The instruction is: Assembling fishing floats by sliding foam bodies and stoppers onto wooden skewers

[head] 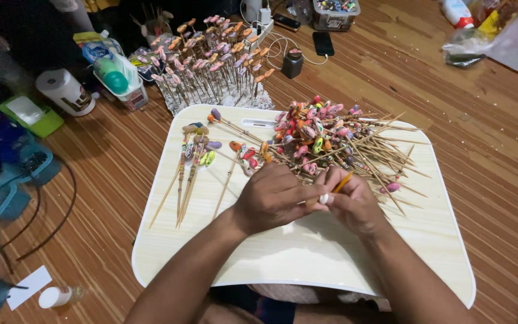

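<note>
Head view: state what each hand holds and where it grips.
The right hand pinches an orange brush near its lower end. The left hand grips a thin wooden skewer; where exactly is hidden.

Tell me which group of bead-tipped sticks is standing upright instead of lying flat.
The group behind the tray, stuck upright in a foil-covered block. The big pile and the short row both lie flat on the tray.
</note>
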